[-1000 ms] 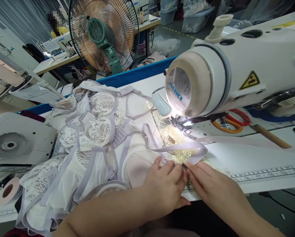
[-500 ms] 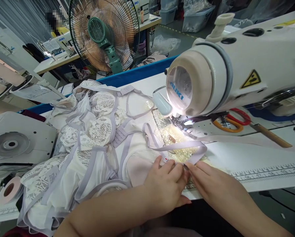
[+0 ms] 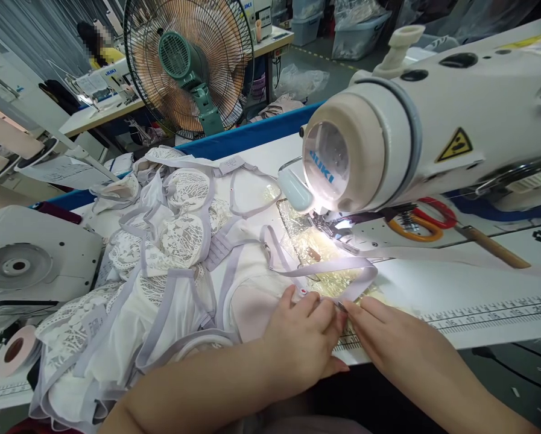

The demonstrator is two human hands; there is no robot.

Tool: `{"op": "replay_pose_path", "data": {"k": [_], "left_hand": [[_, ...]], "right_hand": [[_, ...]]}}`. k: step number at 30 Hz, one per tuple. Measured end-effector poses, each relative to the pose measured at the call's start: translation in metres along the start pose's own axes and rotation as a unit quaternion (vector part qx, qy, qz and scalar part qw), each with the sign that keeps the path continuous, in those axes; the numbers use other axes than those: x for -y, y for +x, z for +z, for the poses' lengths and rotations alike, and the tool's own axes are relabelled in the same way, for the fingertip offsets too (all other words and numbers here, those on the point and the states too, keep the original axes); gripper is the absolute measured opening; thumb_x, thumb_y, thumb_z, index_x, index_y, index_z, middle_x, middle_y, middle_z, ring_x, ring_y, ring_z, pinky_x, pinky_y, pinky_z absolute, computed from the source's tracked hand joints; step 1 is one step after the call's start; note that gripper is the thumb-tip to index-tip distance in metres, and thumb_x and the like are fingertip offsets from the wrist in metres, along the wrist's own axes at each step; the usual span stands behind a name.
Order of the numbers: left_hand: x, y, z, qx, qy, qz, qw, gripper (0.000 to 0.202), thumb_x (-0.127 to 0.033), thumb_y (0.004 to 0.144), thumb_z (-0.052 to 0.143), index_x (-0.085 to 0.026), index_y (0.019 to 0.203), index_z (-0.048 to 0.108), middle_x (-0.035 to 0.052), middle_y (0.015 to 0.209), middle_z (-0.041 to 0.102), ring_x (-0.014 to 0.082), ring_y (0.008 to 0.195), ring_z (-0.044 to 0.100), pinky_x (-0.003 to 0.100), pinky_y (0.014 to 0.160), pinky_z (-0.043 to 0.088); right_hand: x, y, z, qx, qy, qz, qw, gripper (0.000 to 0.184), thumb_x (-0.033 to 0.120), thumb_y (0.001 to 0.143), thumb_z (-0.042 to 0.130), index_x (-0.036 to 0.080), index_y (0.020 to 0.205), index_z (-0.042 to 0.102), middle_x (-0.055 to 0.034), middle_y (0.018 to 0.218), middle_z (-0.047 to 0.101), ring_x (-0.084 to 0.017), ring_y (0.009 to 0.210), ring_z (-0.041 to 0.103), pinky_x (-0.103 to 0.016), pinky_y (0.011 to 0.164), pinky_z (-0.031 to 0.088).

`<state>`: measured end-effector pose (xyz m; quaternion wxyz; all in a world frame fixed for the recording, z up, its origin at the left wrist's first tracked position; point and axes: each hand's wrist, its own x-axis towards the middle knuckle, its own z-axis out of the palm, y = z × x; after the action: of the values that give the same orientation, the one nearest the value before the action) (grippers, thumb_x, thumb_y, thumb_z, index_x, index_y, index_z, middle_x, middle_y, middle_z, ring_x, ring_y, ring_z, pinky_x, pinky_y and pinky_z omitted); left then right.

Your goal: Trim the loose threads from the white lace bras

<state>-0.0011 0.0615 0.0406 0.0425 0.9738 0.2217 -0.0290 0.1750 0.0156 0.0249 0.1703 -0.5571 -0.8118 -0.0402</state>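
Right grip (image 3: 390,337) is pinched on a dark piece (image 3: 341,306) below lilac strap (image 3: 338,265). Alongside, left grip (image 3: 300,343) has its hold hidden.

White glare pools beneath the sewing machine head (image 3: 356,138), while the lower-right floor (image 3: 535,396) lies dim.

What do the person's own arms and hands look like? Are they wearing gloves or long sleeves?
No gloves: the left hand and right hand are both bare. The left forearm and right forearm show no sleeves either. I see no watch, bracelet or ring, though some fingers are partly hidden.
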Motion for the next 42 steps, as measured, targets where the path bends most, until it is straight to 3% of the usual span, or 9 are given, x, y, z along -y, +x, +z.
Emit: {"op": "replay_pose_path", "data": {"k": [20, 34, 42], "left_hand": [[-0.002, 0.001, -0.001, 0.009, -0.003, -0.002, 1.000, 0.062, -0.058, 0.085, 0.042, -0.018, 0.131, 0.042, 0.0084, 0.127, 0.049, 0.0260, 0.115, 0.040, 0.050, 0.101, 0.030], [-0.001, 0.000, 0.000, 0.004, 0.012, 0.002, 1.000, 0.060, -0.058, 0.085, 0.040, -0.019, 0.130, 0.043, 0.0083, 0.131, 0.046, 0.0265, 0.117, 0.039, 0.050, 0.101, 0.031], [0.000, 0.001, -0.002, 0.010, 0.009, 0.000, 1.000, 0.062, -0.060, 0.084, 0.041, -0.019, 0.131, 0.043, 0.0091, 0.129, 0.048, 0.0264, 0.116, 0.040, 0.049, 0.101, 0.030]], "right_hand": [[-0.004, -0.012, 0.001, 0.045, 0.016, 0.018, 0.999, 0.036, 0.015, 0.090, 0.026, 0.019, 0.070, 0.056, -0.0007, 0.059, 0.051, -0.014, 0.046, 0.051, -0.026, 0.042, 0.032], [0.000, 0.005, 0.003, -0.025, -0.011, 0.013, 1.000, 0.044, 0.023, 0.095, 0.022, 0.015, 0.078, 0.062, 0.0009, 0.054, 0.050, -0.011, 0.038, 0.048, -0.023, 0.035, 0.030], [-0.002, -0.006, -0.001, 0.023, 0.032, 0.030, 0.999, 0.042, 0.022, 0.093, 0.025, 0.020, 0.070, 0.060, -0.0001, 0.057, 0.052, -0.011, 0.042, 0.049, -0.022, 0.038, 0.033]]}}
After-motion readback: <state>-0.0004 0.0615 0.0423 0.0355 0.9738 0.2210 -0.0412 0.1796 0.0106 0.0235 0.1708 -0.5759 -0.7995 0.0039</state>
